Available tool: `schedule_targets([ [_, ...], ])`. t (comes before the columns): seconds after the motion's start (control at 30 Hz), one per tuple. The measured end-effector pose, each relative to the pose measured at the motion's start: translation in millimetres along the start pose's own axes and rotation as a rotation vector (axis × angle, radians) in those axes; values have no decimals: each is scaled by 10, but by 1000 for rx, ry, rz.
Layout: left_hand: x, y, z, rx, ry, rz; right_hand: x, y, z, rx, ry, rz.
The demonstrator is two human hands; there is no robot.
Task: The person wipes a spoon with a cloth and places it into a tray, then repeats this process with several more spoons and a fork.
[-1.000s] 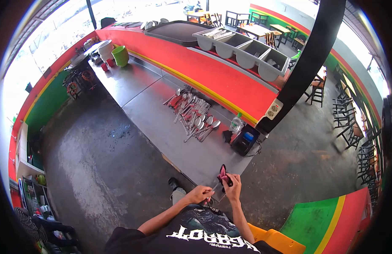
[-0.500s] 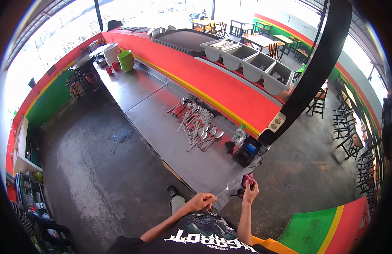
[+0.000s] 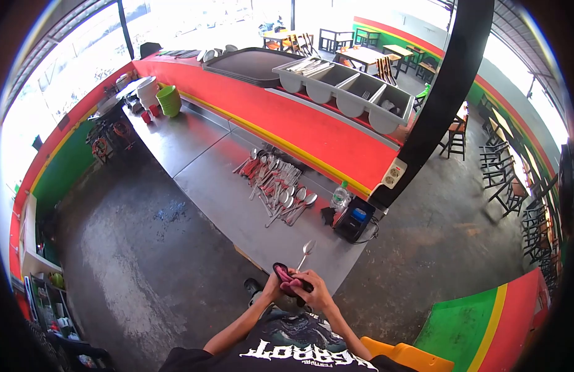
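Observation:
Both of my hands are together in front of my shirt, at the near end of the metal counter. A dark-edged pink cloth point(image 3: 285, 278) is bunched between them. My left hand point(image 3: 272, 287) is closed on the cloth, its fingers partly covered. My right hand point(image 3: 316, 291) is closed on the cloth from the other side. A metal spoon point(image 3: 308, 248) sticks up from between the hands, bowl uppermost and pointing away from me. The lower end of its handle is hidden in the cloth and fingers. Farther up the counter lies a pile of spoons and forks point(image 3: 278, 189).
A black device point(image 3: 356, 220) and a clear bottle point(image 3: 341, 197) stand at the counter's right edge. A grey cutlery tray point(image 3: 346, 93) sits on the red ledge beside dark trays point(image 3: 246, 65). Green bowls point(image 3: 169, 101) are stacked at the far end. A black post point(image 3: 445, 99) rises at right.
My right hand has moved left with the cloth to meet my left hand. The spoon has turned bowl-up, and the cloth is now about its handle end. The view has shifted slightly.

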State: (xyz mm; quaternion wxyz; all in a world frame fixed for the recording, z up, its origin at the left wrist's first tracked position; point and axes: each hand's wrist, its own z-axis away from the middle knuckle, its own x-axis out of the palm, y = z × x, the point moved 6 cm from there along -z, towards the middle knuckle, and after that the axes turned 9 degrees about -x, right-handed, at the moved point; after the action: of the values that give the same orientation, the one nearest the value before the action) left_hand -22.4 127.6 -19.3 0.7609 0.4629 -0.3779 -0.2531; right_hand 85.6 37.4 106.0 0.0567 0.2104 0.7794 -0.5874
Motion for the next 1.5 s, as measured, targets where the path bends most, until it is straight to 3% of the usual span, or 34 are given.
schedule_targets([
  [0.03, 15, 92, 66, 92, 134, -197, -32, -2, -15, -12, 14, -1],
  [0.13, 34, 78, 171, -22, 240, -578, -103, 98, 25, 44, 86, 26],
  [0.17, 98, 103, 224, 73, 285, -567, -128, 168, 50, 78, 114, 42],
  [0.37, 501, 421, 422, -105, -45, -438, -444, 518, 196, 76, 418, 228],
  [0.67, 625, 556, 513, -185, -189, -526, -835, 625, 448, 185, 733, 348],
  [0.8, 633, 560, 492, -181, -195, -467, -982, 1389, 767, 314, 882, 164],
  [0.83, 663, 574, 488, -171, -193, -410, -961, 1091, 702, 455, 881, -189],
  [0.93, 708, 521, 421, -131, -160, -226, -905, 1286, 789, 455, 859, -602],
  [1.0, 728, 472, 375, -111, -125, -158, -791, 1168, 765, 418, 731, -805],
  [1.17, 846, 327, 315, -191, -108, -222, -509, 961, 693, 424, 333, -882],
  [1.23, 859, 183, 288, -270, -212, -137, -417, 692, 598, 448, 169, -899],
  [1.37, 866, 105, 302, -347, -309, 10, -425, 539, 580, 454, 203, -1015],
  [1.47, 866, 64, 293, -362, -262, -115, -461, 578, 597, 441, 291, -905],
  [1.5, 856, 100, 279, -248, -199, -272, -468, 656, 591, 430, 326, -829],
])
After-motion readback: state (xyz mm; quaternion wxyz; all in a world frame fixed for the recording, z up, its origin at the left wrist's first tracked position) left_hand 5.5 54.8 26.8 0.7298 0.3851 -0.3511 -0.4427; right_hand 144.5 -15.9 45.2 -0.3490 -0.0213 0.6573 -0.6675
